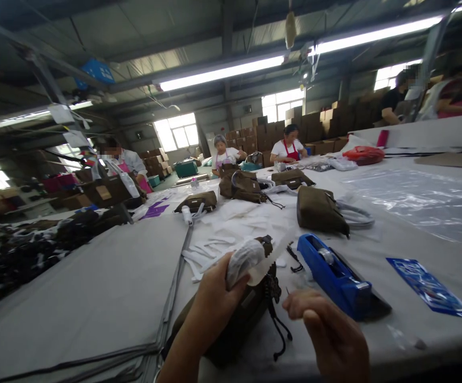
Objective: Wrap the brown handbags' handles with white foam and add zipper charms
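A dark olive bag [239,330] lies in front of me, with black drawcords hanging off its right side. My left hand [217,292] is closed around the bag's handle [247,258], which is wrapped in white padding. A loose end of the white wrap sticks up to the right. To the right of the bag, my right hand [329,330] is held with curled fingers; a thin dark bit shows at the fingertips, too small to name. Just beyond that hand stands a blue tape dispenser [335,276]. White strips [205,255] lie behind the bag.
More olive bags [321,210] stand farther back on the white table [127,287]. A blue printed packet [430,287] lies at right, below clear plastic sheets [426,202]. A white bottle [187,214] lies mid-table. Several co-workers [289,149] are at the far side.
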{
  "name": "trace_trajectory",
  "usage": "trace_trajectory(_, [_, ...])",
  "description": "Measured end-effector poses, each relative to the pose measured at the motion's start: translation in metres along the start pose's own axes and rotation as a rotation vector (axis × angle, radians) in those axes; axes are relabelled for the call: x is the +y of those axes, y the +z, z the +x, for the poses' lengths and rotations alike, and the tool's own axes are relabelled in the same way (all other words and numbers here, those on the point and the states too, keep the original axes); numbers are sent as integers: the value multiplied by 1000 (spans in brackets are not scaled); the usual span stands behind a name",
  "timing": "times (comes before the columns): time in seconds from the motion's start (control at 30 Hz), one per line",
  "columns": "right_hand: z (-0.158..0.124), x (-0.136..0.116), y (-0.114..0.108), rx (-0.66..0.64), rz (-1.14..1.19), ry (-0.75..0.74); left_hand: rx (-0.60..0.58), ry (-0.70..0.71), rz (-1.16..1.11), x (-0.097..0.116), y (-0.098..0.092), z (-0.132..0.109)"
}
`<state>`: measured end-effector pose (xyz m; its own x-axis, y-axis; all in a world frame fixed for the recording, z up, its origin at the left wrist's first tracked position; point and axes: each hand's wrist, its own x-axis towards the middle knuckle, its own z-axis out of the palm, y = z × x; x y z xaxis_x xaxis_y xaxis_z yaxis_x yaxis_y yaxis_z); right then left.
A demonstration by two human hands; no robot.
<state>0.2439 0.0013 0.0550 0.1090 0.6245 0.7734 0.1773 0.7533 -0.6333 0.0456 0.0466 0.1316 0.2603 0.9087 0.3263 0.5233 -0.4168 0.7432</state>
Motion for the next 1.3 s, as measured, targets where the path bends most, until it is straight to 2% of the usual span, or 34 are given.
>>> trace_trajectory(0.07, [11, -1, -5, -80, -328, -301, -66, 34, -16, 4, 1, -2])
trace_trajectory(0.1, [18, 1, -6, -113, -464, -379, -97, 45, -36, 6, 1, -3])
trace_trajectory(0.17, [26, 8, -5, -131, -635, -373, -129, 53, -78, 8, 2, -4])
trace_trajectory(0.27, [22, 19, -2, -133, -627, -114, -90, 35, -80, 5, 2, -3])
trace_trajectory(0.43, [4, 17, 9, -373, -179, 576, 19, -20, -69, 4, -6, 1])
trace_trajectory(0.5, [5, 12, 18, -366, -25, 742, 70, -43, -119, 9, -8, -2])
trace_trajectory(0.53, [8, 9, 24, -355, 46, 780, 83, -47, -185, 12, -8, -5])
trace_trajectory(0.63, [19, 2, 41, -292, 277, 775, 107, -71, -477, 20, 0, -15])
trace_trajectory(0.7, [26, -4, 50, -225, 398, 737, 178, -129, -636, 22, 8, -20])
trace_trajectory(0.83, [32, -14, 58, -128, 427, 716, 345, -232, -822, 14, 18, -23])
trace_trajectory(0.9, [33, -16, 57, -148, 429, 710, 288, -261, -883, 9, 17, -21])
trace_trajectory(1.0, [34, -20, 50, -247, 396, 687, 116, -240, -797, 7, 8, -17])
trace_trajectory(1.07, [35, -25, 43, -278, 240, 606, 147, -164, -596, 10, 0, -14])
trace_trajectory(1.17, [35, -38, 29, -169, 22, 483, 254, -42, -399, 14, -8, -9])
trace_trajectory(1.23, [37, -47, 21, -86, 116, 568, 252, -37, -421, 17, -10, -7])
trace_trajectory(1.3, [42, -50, 14, -92, 365, 719, 248, -57, -477, 20, -10, -6])
